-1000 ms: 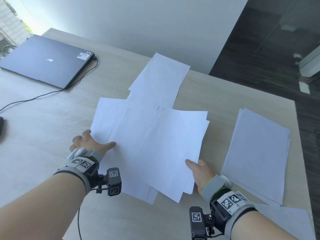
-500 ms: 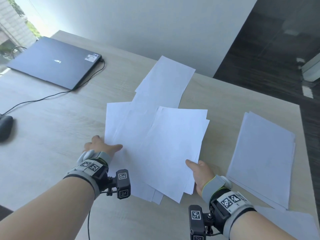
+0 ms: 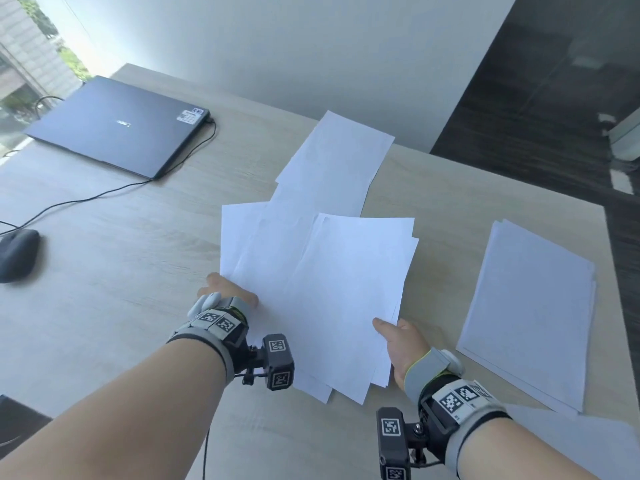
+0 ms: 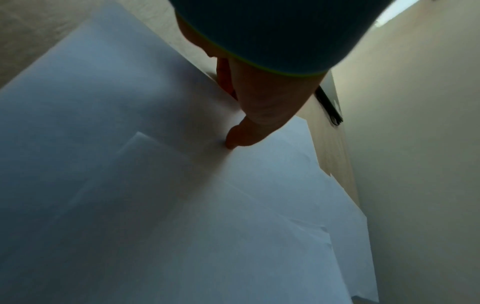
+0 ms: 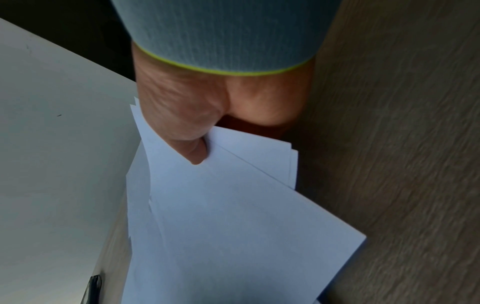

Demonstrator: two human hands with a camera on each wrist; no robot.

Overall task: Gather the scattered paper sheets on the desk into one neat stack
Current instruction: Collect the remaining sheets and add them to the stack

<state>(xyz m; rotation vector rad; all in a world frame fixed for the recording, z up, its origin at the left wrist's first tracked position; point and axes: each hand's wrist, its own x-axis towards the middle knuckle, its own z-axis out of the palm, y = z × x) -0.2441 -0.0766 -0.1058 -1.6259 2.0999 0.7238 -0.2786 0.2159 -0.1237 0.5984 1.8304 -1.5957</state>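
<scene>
At the far left a dark rounded computer mouse (image 3: 17, 254) sits on the pale wood-grain worktop (image 3: 131, 271), and behind it a closed dark-blue laptop (image 3: 117, 124) with its cable; both have come further into view than a second ago, since my head has turned left; my left hand (image 3: 227, 296) has slid rightward with the paper, thumb on top of the near-left edge and the other fingers hidden beneath, so I judge it is pinching the sheets; that inward push means the loose spread of white paper sheets (image 3: 311, 289) is narrowing toward one pile, though it is not yet square; the sheets fan out at several angles in the middle of the worktop, corners staggered, one long sheet (image 3: 336, 157) reaching away toward the wall; my right hand (image 3: 401, 344) grips the near-right corner of the fan, thumb over, fingers under, much as before; further right a separate, tidier stack of white paper (image 3: 533, 306) lies well apart, waiting to be merged.
</scene>
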